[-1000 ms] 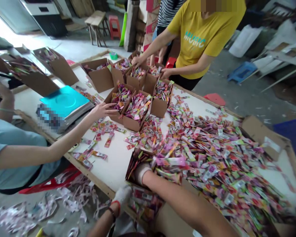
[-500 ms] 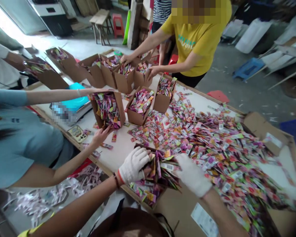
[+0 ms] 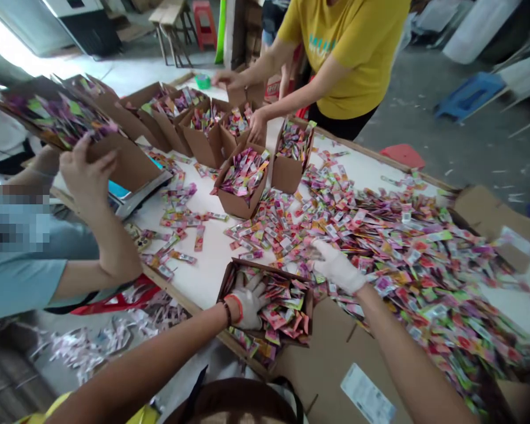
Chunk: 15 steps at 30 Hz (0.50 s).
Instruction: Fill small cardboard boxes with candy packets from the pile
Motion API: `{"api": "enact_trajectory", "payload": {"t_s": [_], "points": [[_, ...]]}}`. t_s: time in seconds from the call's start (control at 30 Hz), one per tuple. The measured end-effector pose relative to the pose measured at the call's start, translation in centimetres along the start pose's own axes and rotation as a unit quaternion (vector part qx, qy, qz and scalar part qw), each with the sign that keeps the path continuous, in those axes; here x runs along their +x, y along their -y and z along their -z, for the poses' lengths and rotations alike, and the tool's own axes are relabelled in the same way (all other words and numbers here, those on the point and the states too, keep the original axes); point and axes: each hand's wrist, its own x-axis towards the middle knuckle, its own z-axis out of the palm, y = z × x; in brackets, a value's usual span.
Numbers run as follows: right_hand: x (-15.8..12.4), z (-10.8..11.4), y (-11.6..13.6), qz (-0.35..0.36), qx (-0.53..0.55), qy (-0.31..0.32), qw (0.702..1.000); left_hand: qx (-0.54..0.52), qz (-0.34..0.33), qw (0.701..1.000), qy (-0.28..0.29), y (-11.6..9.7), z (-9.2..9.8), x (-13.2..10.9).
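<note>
My left hand (image 3: pixel 248 301), in a white glove with bare fingertips, lies spread on the sachets inside an open cardboard box (image 3: pixel 310 306) at the table's near edge. Pink, purple and green sachets (image 3: pixel 287 300) fill that box. My right hand (image 3: pixel 335 265), gloved too, is to the right of the box, over the left part of a large loose pile of sachets (image 3: pixel 397 253). Its fingers are apart and I see nothing held in them.
Filled boxes (image 3: pixel 242 200) stand across the table's middle and back. At left, a person's hand (image 3: pixel 86 171) tilts a full box over a scale (image 3: pixel 136 194). A person in a yellow shirt (image 3: pixel 348 53) reaches in from behind. Flattened cardboard (image 3: pixel 327 353) lies nearest me.
The bunch of sachets between my hands is now down in the box. My right hand has let go and moved back to the pile. The left person's box was lifted leftward.
</note>
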Motion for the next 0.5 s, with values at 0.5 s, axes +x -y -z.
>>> {"api": "enact_trajectory", "payload": {"t_s": [0.5], "points": [[7.6, -5.3, -9.1, -0.146, -0.045, 0.02, 0.988, -0.054, 0.048, 0.972, -0.222, -3.6, 4.2, -6.8]]}}
